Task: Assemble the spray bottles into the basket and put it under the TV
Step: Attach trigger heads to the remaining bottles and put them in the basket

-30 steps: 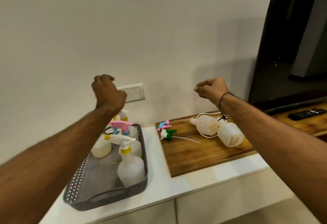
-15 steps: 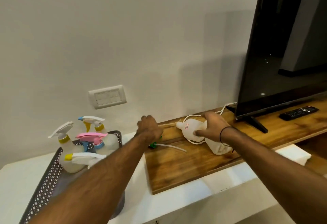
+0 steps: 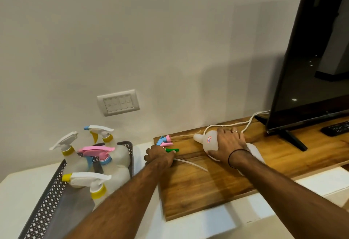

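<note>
Basket (image 3: 56, 197) near left on tabletop (image 3: 207, 218), four bottles inside. Left hand (image 3: 160, 156) fingers curled on green-tipped sprayer (image 3: 171, 150); right hand (image 3: 229, 145) wraps capless bottle (image 3: 206, 140). Lift both, thread tube straight in, twist tight.

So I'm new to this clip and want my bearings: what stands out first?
Both hands are on the wooden board: the right hand grips a capless white bottle lying on its side, and the left hand closes on a green spray head. At left, a grey basket holds four assembled spray bottles.
</note>
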